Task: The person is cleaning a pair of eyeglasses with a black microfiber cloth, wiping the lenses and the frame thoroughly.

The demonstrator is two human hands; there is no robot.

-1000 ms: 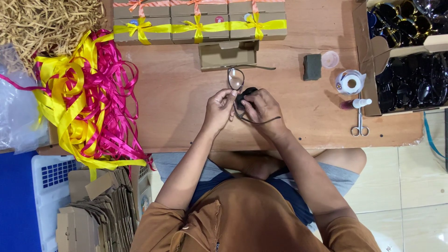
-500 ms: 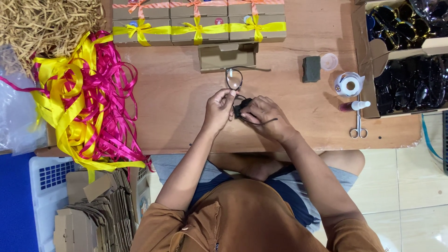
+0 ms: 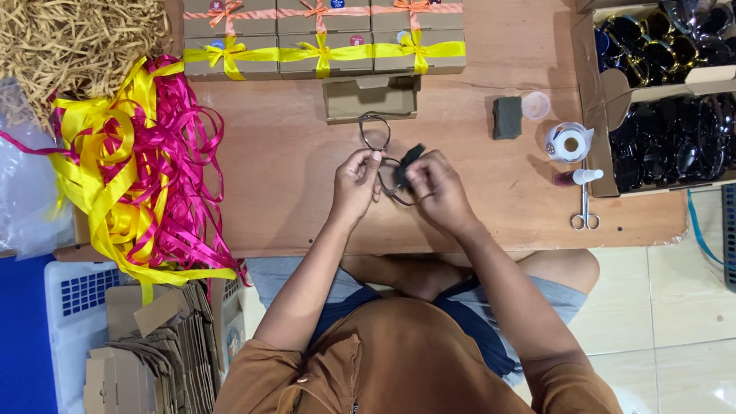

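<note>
At the centre of the frame, your left hand (image 3: pixel 354 180) pinches the frame of a pair of dark glasses (image 3: pixel 381 153); its grip is closed narrow on the rim between thumb and fingers. Your right hand (image 3: pixel 435 188) holds a small black piece (image 3: pixel 408 165) against the glasses, its grip wrapped tight on it. The glasses hover just above the table (image 3: pixel 268 199), below an open brown box (image 3: pixel 371 98). Ribboned boxes (image 3: pixel 322 38) line the upper edge; scissors (image 3: pixel 584 207) lie at right; ribbons (image 3: pixel 130 169) are heaped at left.
</note>
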